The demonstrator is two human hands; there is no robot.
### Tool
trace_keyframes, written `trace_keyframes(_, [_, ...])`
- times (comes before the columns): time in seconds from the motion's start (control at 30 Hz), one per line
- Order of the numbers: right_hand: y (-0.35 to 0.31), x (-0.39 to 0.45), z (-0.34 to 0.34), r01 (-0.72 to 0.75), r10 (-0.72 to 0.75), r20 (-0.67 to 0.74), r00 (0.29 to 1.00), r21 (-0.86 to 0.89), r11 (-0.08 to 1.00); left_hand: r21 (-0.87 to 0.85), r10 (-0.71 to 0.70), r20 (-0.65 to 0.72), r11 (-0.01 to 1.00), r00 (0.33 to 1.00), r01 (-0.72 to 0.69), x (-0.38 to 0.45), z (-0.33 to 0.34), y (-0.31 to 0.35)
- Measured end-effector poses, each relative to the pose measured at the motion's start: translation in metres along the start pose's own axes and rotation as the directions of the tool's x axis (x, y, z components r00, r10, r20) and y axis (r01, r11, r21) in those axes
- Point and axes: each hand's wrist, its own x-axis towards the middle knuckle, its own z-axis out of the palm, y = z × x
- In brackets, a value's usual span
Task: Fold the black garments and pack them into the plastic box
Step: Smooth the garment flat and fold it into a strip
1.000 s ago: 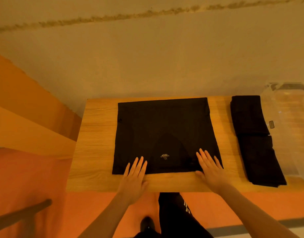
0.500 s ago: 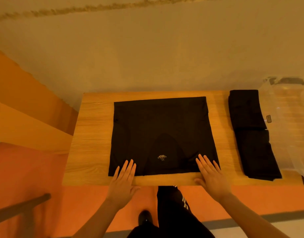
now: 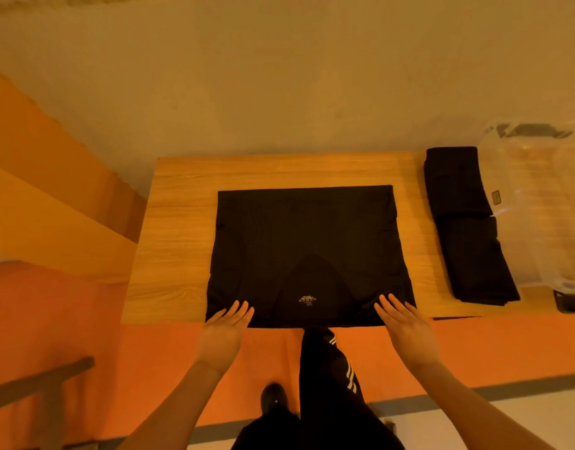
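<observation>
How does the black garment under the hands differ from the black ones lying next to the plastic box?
The garment in front is spread in a wide, nearly square panel; the folded pile on its right is narrow and long. The front garment shows a small pale printed label near its close edge; the pile shows none. Both hands, left hand and right hand, press flat on the front garment; nothing touches the pile, which lies beside the plastic box. Both are black and rest on the wooden table.
</observation>
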Motion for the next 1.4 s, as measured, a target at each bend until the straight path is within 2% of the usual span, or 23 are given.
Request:
trace_keyframes(0.1, [0.006, -0.007, -0.005, 0.029, -0.027, -0.056, 0.998, 0.050, 0.998, -0.092, -0.009, 0.040, 0.996, 0.999, 0.012, -0.002, -0.014, -0.001])
trace_keyframes(0.2, [0.005, -0.002, -0.038, 0.042, -0.050, 0.033, 0.998, 0.206, 0.978, -0.231, -0.107, 0.121, 0.964, 0.987, 0.133, 0.004, -0.046, -0.004])
trace_keyframes(0.27, [0.007, 0.008, -0.061, -0.076, 0.032, 0.149, 0.988, 0.304, 0.950, -0.340, -0.197, 0.211, 0.903, 0.957, 0.261, 0.018, -0.069, -0.011])
trace_keyframes(0.37, [0.016, 0.035, -0.093, -0.204, 0.086, 0.285, 0.955, 0.414, 0.887, -0.451, -0.200, 0.280, 0.836, 0.939, 0.313, 0.049, -0.097, -0.028])
trace_keyframes(0.5, [0.035, 0.084, -0.125, -0.276, 0.116, 0.317, 0.941, 0.527, 0.804, -0.531, -0.198, 0.367, 0.758, 0.909, 0.379, 0.095, -0.125, -0.054])
trace_keyframes(0.7, [0.063, 0.161, -0.148, -0.277, 0.116, 0.289, 0.950, 0.613, 0.740, -0.524, -0.236, 0.424, 0.724, 0.874, 0.449, 0.169, -0.138, -0.087])
trace_keyframes(0.83, [0.077, 0.204, -0.138, -0.312, 0.116, 0.331, 0.936, 0.637, 0.705, -0.544, -0.342, 0.422, 0.646, 0.840, 0.536, 0.209, -0.125, -0.105])
trace_keyframes(0.93, [0.086, 0.221, -0.120, -0.386, 0.199, 0.349, 0.916, 0.632, 0.672, -0.548, -0.353, 0.446, 0.618, 0.822, 0.563, 0.226, -0.111, -0.110])
trace_keyframes(1.07, [0.087, 0.221, -0.104, -0.416, 0.356, 0.234, 0.905, 0.666, 0.620, -0.589, -0.542, 0.368, 0.493, 0.756, 0.640, 0.227, -0.089, -0.108])
trace_keyframes(1.13, [0.084, 0.219, -0.098, -0.402, 0.405, 0.162, 0.900, 0.668, 0.626, -0.618, -0.619, 0.317, 0.440, 0.719, 0.651, 0.223, -0.082, -0.107])
trace_keyframes(1.27, [0.079, 0.220, -0.094, -0.389, 0.474, 0.065, 0.878, 0.675, 0.627, -0.669, -0.693, 0.245, 0.385, 0.678, 0.636, 0.223, -0.070, -0.108])
trace_keyframes(1.33, [0.078, 0.224, -0.094, -0.403, 0.507, 0.025, 0.862, 0.641, 0.654, -0.672, -0.721, 0.201, 0.391, 0.663, 0.629, 0.225, -0.066, -0.107])
trace_keyframes(1.4, [0.078, 0.227, -0.092, -0.459, 0.540, 0.031, 0.841, 0.568, 0.683, -0.653, -0.768, 0.161, 0.388, 0.620, 0.650, 0.227, -0.061, -0.105])
